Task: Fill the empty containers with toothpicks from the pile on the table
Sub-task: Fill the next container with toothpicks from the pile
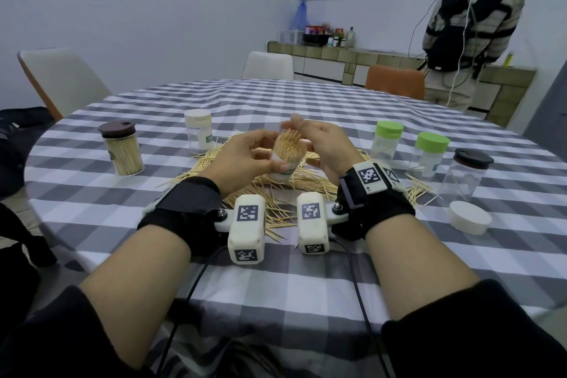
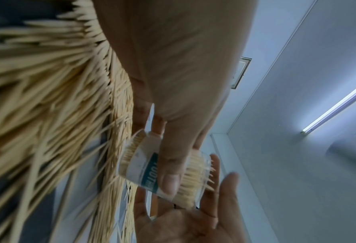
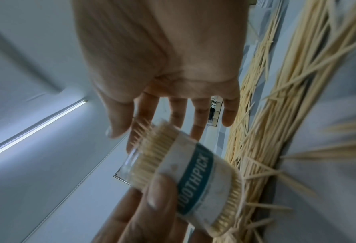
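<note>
Black sleeves (image 1: 478, 334), black wrist straps (image 1: 184, 209) — white tagged camera boxes (image 1: 247, 228).

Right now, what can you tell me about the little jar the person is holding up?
The jar is small, round and see-through, like clear plastic, with a white label and a teal band reading TOOTHPICK. It has no lid and is packed with toothpicks, a few poking past the rim. The left hand grips it, thumb across the label, tilted above the toothpick pile. The right hand is at its open mouth with straight fingers.
</note>
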